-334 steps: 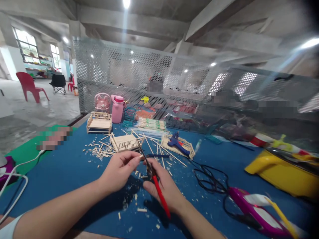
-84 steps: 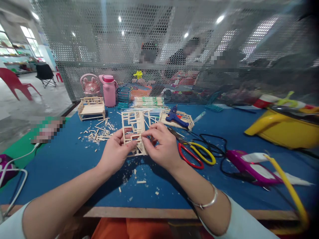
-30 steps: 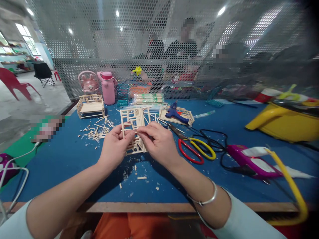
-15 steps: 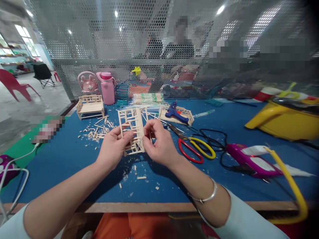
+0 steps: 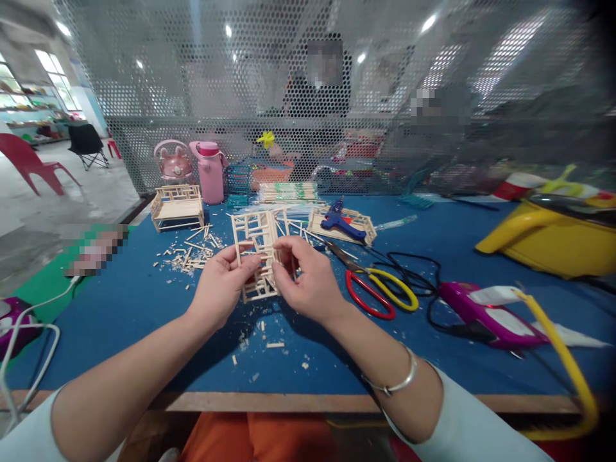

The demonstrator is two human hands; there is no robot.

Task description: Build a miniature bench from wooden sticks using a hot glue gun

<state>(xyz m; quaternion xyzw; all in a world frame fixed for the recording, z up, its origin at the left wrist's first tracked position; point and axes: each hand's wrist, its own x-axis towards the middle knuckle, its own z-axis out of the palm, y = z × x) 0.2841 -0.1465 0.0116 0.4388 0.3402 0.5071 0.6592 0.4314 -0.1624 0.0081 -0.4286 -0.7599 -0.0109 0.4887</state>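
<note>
Left hand (image 5: 220, 280) clamps the pale wooden stick frame (image 5: 255, 231), seemingly steadying it upright. Right hand (image 5: 310, 276) pinches its right edge, perhaps for finer control.

Blue table (image 5: 158, 340), scissors (image 5: 370, 282), wooden offcuts (image 5: 192, 258)

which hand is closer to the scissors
Right. The right hand sits just left of the scissors; the left hand is farther left, holding one side of the stick frame.
</note>
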